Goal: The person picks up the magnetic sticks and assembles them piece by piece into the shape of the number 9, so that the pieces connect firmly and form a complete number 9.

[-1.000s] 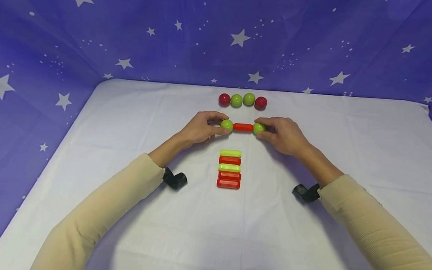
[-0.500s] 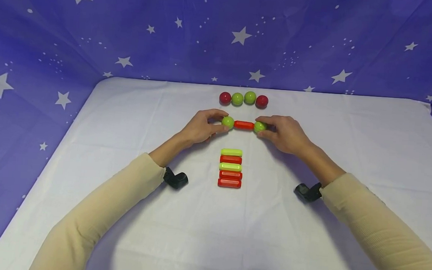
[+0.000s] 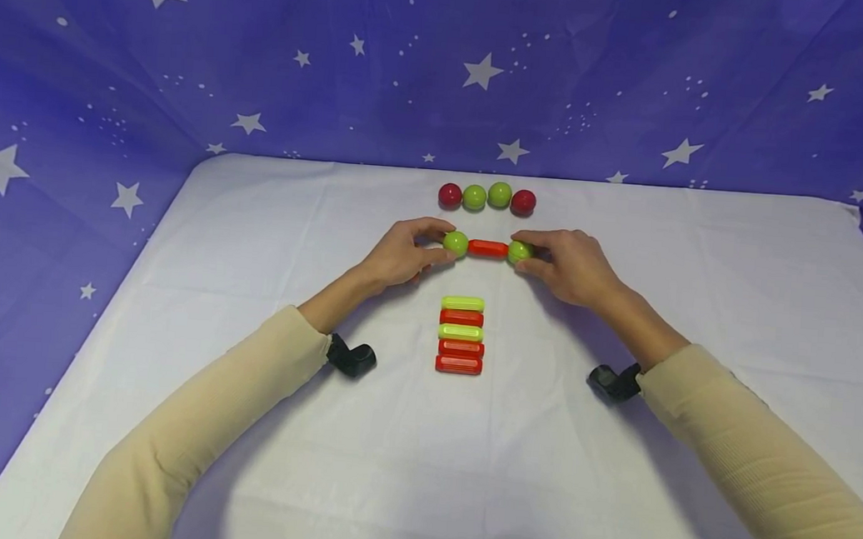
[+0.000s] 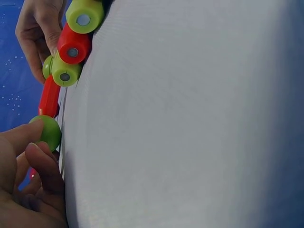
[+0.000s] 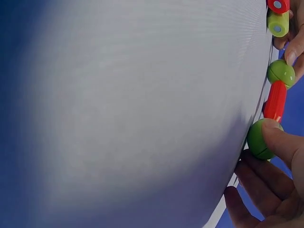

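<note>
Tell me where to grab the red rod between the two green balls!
I'd probably pinch the red rod by its middle, coming from above: its ends meet the left green ball and right green ball, held by the left hand and right hand, while its slim middle lies sideways and bare.

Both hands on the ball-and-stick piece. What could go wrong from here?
1. The red stick has no hand on it: the left hand pinches the left green ball, the right hand the right green ball. A tug might part an end.
2. The row of balls lies just beyond the hands; a brush might set them rolling.
3. The sticks lie between the forearms; a low sweep might scatter them.
</note>
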Demonstrator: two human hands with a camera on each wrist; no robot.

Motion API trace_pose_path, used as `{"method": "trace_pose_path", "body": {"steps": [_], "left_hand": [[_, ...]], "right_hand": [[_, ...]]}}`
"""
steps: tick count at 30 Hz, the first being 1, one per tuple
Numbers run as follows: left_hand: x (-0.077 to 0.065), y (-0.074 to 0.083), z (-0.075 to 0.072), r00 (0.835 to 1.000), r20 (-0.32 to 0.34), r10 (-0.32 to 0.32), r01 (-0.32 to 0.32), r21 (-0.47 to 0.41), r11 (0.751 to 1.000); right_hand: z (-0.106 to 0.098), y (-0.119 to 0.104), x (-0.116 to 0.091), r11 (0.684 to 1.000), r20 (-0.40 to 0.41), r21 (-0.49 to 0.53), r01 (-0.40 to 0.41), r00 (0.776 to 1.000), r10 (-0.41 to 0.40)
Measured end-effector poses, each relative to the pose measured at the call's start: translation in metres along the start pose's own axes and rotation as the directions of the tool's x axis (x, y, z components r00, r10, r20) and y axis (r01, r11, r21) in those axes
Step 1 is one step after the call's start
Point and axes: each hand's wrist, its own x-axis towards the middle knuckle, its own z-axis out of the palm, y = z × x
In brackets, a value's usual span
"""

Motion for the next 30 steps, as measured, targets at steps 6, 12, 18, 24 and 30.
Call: {"method": "trace_pose_path", "body": {"steps": [6,12,18,24,30], "left_hand": [[0.0,0.0,0.0,1.0,-0.001,0.001,-0.001,-0.001,1.0],[0.0,0.001,0.0,1.0,-0.004,0.002,-0.002,0.003,1.0],[-0.001,0.001,0.0,1.0,-0.008,-0.003,0.003,-0.001,1.0],[-0.005,0.001,-0.001,0.999,-0.037,-0.019,0.018,-0.044,0.999],[-0.018,0.003,-0.001,0.997,-0.068,-0.034,0.029,-0.073,0.997]], "right_hand": [[-0.001,0.001,0.0,1.0,-0.011,-0.007,0.0,1.0,0.0],[-0.001,0.0,0.001,1.0,-0.01,-0.015,-0.001,1.0,0.001],[0.0,0.0,0.0,1.0,-0.009,-0.01,0.0,1.0,-0.001],[0.0,0.0,0.0,1.0,-0.01,-0.008,-0.003,1.0,0.003],[0.0,-0.001,0.001,1.0,0.006,-0.002,-0.018,1.0,0.018]]}}
